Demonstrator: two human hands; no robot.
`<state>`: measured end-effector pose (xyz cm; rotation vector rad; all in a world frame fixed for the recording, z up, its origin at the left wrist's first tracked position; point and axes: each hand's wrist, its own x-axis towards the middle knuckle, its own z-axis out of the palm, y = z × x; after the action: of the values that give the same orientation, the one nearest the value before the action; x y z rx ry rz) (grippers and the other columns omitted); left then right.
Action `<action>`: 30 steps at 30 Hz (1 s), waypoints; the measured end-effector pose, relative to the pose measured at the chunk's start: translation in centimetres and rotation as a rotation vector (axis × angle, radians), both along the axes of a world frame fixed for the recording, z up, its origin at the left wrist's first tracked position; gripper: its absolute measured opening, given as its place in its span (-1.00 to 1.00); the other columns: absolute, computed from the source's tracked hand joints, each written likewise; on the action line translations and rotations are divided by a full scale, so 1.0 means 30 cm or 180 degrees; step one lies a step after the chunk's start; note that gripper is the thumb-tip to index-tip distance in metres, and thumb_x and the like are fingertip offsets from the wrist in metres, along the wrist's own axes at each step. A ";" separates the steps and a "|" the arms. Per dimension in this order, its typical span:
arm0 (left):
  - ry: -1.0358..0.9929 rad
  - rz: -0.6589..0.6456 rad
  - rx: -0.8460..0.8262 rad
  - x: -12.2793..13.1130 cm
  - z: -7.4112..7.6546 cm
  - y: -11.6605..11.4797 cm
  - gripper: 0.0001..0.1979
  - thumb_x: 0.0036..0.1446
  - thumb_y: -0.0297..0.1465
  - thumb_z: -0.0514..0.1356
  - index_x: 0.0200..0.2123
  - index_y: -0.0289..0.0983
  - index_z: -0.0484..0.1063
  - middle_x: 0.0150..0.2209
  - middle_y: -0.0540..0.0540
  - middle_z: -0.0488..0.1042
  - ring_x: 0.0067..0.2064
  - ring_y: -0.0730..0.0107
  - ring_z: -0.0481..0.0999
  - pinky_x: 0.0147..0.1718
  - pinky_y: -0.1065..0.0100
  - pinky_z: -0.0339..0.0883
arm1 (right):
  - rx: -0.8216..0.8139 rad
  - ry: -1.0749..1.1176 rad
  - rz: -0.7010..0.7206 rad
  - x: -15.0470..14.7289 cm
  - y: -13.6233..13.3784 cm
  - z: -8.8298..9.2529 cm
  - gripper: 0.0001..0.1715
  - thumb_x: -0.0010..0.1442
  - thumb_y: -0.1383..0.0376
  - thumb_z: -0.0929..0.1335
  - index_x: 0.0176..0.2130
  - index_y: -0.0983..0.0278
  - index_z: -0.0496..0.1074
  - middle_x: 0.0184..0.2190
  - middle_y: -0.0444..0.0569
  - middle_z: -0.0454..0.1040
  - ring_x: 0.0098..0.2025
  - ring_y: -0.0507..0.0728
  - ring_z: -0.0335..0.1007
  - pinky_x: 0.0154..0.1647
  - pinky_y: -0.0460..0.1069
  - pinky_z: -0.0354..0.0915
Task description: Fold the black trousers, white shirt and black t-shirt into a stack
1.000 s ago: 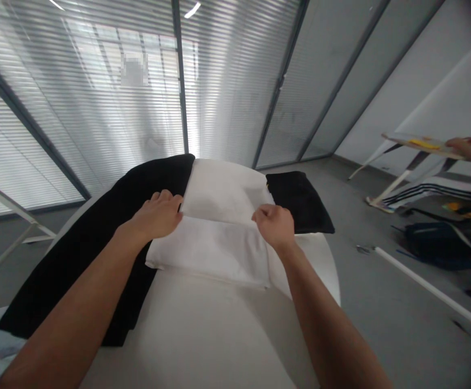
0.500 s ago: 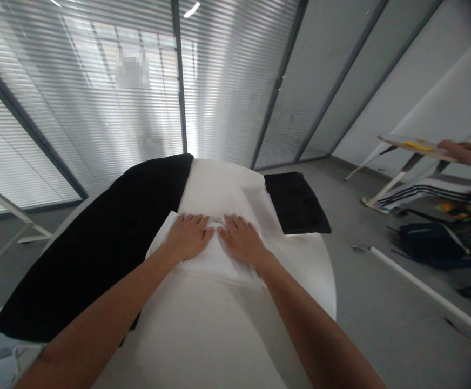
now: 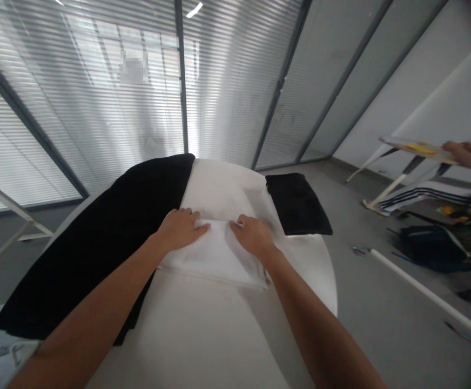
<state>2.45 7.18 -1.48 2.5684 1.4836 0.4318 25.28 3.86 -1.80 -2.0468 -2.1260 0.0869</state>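
Note:
A folded white cloth [image 3: 215, 256] lies on a round white table [image 3: 316, 270]. My left hand [image 3: 179, 229] rests flat on the cloth's far left part, fingers stretched out toward the middle. My right hand [image 3: 254, 235] lies flat on its far right part, fingers slightly curled over the far fold edge. Both hands press on the fabric and hold nothing. More white fabric [image 3: 223, 189] lies spread beyond the fold.
A large black cloth [image 3: 98, 232] covers the table's left side. A small folded black cloth [image 3: 298, 202] sits at the right. Another person's hand [image 3: 464, 154] holds a board at far right, above bags [image 3: 434, 246] and a white pole [image 3: 430, 289] on the floor.
A second ago both hands gripped the raised white flap at its corners. They laid it down, pressed flat together at the middle, and have now slid apart along the fold.

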 end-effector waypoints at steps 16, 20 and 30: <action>-0.2150 -0.0068 -0.1817 -0.179 -0.009 0.103 -0.66 0.01 -0.10 0.24 -0.38 -0.29 0.48 -0.44 0.00 0.41 -0.42 0.40 0.37 -0.43 0.39 0.17 | 0.1409 -0.0070 0.0367 0.051 0.040 -0.025 -0.59 0.37 0.02 0.20 -0.21 0.26 0.42 -0.24 0.03 0.52 -0.15 0.20 0.36 -0.14 0.04 0.04; -0.2426 0.0068 -0.2123 -0.192 -0.001 0.093 -0.63 -0.07 -0.13 0.33 -0.30 -0.30 0.52 -0.38 -0.04 0.47 -0.40 0.38 0.41 -0.43 0.40 0.21 | 0.1728 0.0012 0.0380 0.057 0.046 -0.035 -0.59 0.36 0.02 0.22 -0.25 0.26 0.42 -0.27 0.01 0.51 -0.18 0.19 0.33 -0.12 0.05 0.03; -0.3906 0.0985 -0.1777 -0.134 -0.077 0.121 -0.50 -0.32 -0.19 0.49 -0.25 -0.27 0.54 -0.35 -0.03 0.52 -0.42 0.41 0.45 -0.42 0.37 0.32 | 0.1059 0.0446 -0.0446 0.083 0.074 -0.066 -0.60 0.34 0.07 0.22 -0.08 0.29 0.43 -0.07 0.14 0.45 -0.01 0.26 0.31 0.00 0.08 0.13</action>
<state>-1.56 10.82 -3.79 1.1627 1.1877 1.1377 27.77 6.07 -3.78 -1.9230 -1.7718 -0.1308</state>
